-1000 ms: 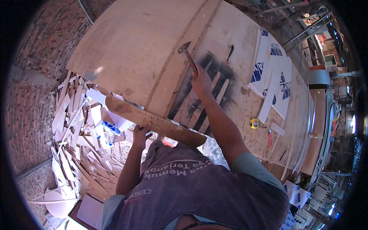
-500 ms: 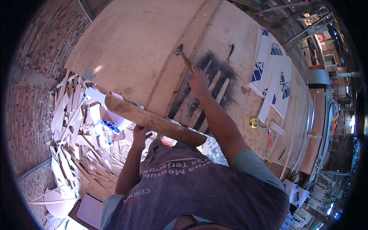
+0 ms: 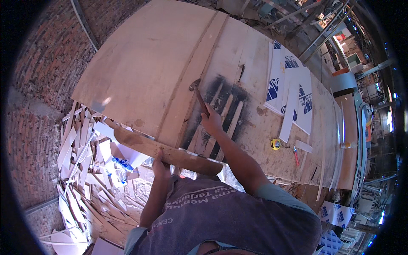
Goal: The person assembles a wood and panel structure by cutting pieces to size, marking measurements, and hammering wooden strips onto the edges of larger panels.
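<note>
Gripping a hammer [image 3: 202,100] near the middle of the frame, closing the fingers of the right hand [image 3: 212,122] around its handle. Pointing the metal head toward the upper left, over the right edge of a long wooden strip [image 3: 205,55] on the counter [image 3: 140,63]; not being able to tell contact from a small gap. With the left hand [image 3: 160,165], at lower centre, touching a wooden board [image 3: 187,158] along the front edge of the counter; hiding some fingers, so not showing a firm grasp or only light support. Possibly risking a tilt or slip of this board because of supporting it with one hand near the middle, leaving both ends without a hand. Possibly risking also a hit on the left fingers, in case of a badly aimed swing toward the board. Lying well apart from both hands, right of centre: a yellow tape measure [image 3: 275,144].
</note>
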Motion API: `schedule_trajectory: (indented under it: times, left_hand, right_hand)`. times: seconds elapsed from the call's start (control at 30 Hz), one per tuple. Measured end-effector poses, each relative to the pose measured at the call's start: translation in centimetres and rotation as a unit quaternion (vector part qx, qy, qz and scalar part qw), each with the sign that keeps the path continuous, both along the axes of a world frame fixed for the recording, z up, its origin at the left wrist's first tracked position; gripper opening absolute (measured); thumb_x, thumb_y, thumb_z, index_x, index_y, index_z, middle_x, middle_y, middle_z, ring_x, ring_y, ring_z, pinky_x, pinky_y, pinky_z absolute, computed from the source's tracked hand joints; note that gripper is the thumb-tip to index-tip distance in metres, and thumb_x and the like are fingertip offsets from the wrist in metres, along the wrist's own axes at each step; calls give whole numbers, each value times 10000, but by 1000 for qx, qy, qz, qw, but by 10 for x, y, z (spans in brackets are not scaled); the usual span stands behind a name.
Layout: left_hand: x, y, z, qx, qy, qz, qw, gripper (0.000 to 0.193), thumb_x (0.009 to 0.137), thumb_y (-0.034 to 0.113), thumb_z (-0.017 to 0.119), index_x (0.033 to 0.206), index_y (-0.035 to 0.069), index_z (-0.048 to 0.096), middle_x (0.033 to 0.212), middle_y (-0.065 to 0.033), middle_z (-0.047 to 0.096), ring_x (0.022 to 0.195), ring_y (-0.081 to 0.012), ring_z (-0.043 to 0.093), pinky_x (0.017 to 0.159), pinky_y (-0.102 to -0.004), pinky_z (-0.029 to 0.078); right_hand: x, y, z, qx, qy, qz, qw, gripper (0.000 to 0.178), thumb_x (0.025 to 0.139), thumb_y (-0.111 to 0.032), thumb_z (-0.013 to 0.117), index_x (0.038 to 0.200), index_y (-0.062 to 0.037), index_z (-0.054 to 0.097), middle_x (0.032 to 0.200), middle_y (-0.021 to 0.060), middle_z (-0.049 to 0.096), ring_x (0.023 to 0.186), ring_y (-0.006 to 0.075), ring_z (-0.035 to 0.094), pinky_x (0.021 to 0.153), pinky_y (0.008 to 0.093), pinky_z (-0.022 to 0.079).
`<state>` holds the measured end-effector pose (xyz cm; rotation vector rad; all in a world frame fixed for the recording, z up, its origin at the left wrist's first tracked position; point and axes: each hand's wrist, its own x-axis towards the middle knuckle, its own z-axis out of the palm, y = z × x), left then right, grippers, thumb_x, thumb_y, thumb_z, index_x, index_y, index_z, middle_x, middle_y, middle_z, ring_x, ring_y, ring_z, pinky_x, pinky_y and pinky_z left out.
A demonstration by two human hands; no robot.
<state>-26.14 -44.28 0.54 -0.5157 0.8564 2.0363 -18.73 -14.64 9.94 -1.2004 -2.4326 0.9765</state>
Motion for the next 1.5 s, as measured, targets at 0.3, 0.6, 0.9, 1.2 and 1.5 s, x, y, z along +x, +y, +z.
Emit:
schedule_trajectory:
  times: [0.3,0.6,0.9,1.2,1.5]
  left_hand:
    - [-119,-194,-8,-56,61,81,993,454,996,355,643,1345,70,591,1251,-70,667,1142,-252,639,1009,-434,522]
    - [-17,-426,20,-247,72,104,961,490,951,401,682,1303,63,637,1216,-66,677,1119,-232,638,985,-383,517]
    - [47,-519,16,-260,-87,97,957,467,941,412,698,1269,81,664,1214,-44,689,1122,-236,636,1022,-380,486]
    - [55,-514,19,-325,-109,135,930,591,878,458,765,1301,64,638,1263,-69,659,1189,-243,587,1053,-398,444]
    - [49,-483,49,-323,-83,113,936,658,871,460,768,1362,59,589,1322,-89,630,1223,-279,566,1089,-439,423]
  right_hand:
    - [20,49,-21,-21,107,-86,990,514,973,-153,597,1471,-92,484,1031,188,703,916,313,708,792,418,538]
    - [-42,38,12,-22,39,-94,995,503,977,-183,588,1461,-90,484,1174,233,672,1056,412,666,890,491,506]
    - [-121,39,-3,51,-50,23,997,572,986,-194,549,1535,-220,389,1124,246,688,1019,473,650,873,559,508]
    - [-152,32,-12,139,-153,74,976,650,960,-201,572,1567,-273,349,1039,220,702,944,431,682,856,547,527]
    - [-178,77,-41,116,-9,-8,993,588,974,-177,541,1541,-240,398,1002,212,705,897,392,697,804,530,542]
